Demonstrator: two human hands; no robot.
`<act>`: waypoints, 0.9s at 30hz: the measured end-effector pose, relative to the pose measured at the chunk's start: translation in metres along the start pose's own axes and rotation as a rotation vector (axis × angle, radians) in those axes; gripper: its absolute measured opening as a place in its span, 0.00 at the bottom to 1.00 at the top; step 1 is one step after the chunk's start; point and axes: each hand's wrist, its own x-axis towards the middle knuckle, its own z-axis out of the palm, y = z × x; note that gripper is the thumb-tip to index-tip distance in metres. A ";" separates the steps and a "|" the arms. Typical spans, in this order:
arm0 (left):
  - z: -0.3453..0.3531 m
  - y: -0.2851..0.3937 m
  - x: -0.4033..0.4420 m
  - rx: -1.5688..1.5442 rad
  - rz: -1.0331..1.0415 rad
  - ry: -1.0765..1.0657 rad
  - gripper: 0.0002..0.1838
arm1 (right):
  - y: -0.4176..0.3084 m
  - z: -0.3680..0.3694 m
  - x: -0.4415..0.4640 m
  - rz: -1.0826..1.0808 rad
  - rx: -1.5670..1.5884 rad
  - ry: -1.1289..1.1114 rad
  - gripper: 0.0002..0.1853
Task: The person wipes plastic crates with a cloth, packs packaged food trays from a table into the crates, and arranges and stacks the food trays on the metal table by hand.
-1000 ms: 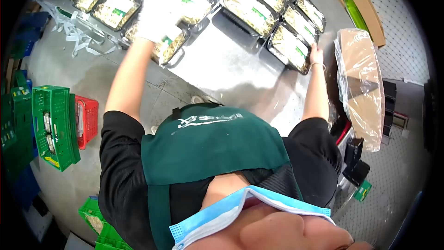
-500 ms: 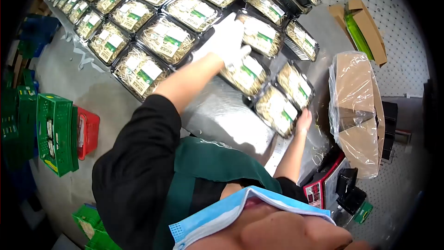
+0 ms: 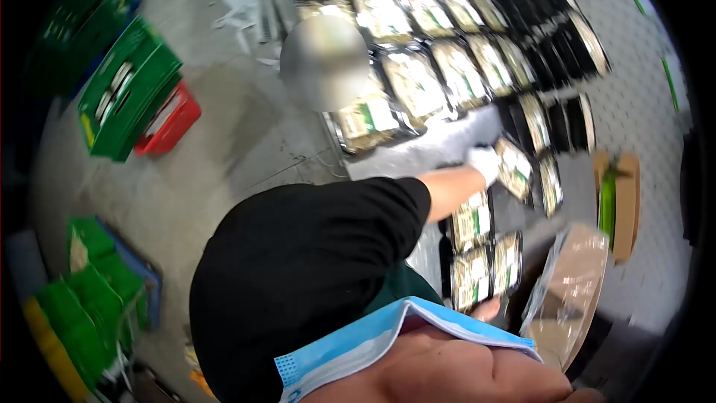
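Observation:
My left hand [image 3: 485,164], in a white glove, is closed at the left edge of a tilted pack [image 3: 514,170] of what look like bean sprouts, in a black tray with a white and green label. Part of its grip is hidden. Below it, similar packs stand close together: one [image 3: 471,222] partly behind my forearm, one [image 3: 471,277] lower left and one [image 3: 508,261] lower right. The bare fingers of my right hand [image 3: 486,310] hold the bottom edge of the lower right pack; the rest of that hand is out of sight.
Rows of filled packs [image 3: 414,82] cover the metal table [image 3: 440,140], with packs on edge [image 3: 578,45] at the right. An open cardboard box [image 3: 570,283] lined with plastic stands beside it. Green crates [image 3: 130,93] and a red basket [image 3: 173,119] are at the left.
The view has swung, so the table rows appear farther right. My left hand has moved to a pack near the upright ones at the right; my right hand stays at the lower packs.

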 end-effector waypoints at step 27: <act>-0.486 -0.651 -0.648 -0.595 -0.910 1.729 0.03 | -1.006 -0.006 -0.250 -0.962 0.978 -0.784 0.16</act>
